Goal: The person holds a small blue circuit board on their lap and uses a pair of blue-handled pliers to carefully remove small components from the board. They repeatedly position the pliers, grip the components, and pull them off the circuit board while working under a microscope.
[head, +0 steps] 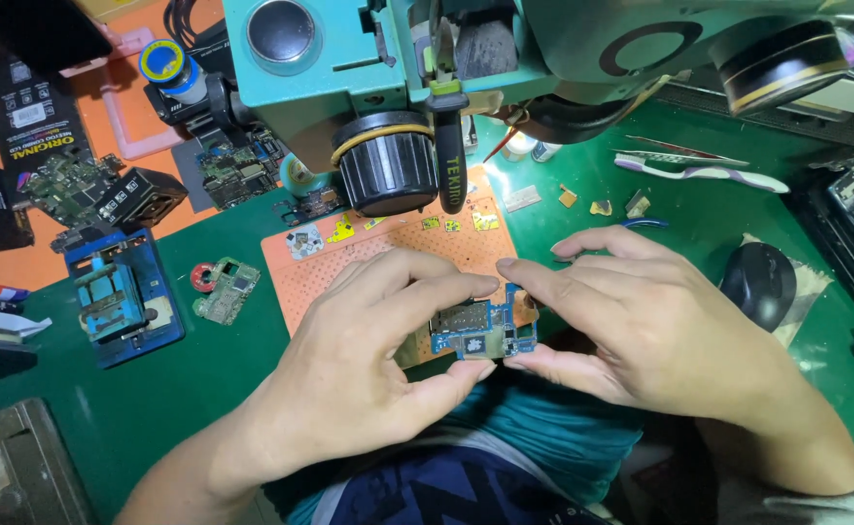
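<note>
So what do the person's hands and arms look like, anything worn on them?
Both the left hand and the right hand are bare: no gloves, rings or watch visible. The forearms are bare too, with no sleeves in view along them. At the bottom edge, a teal and dark blue garment covers the torso.

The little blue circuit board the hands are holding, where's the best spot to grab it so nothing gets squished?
Take the blue circuit board by its thin outer edges, coming in from both short ends. It is flat and its face is packed with small chips, so a pinch on the rim keeps fingers off them. That is how the left hand and right hand take it now, thumbs below and forefingers above.
</note>
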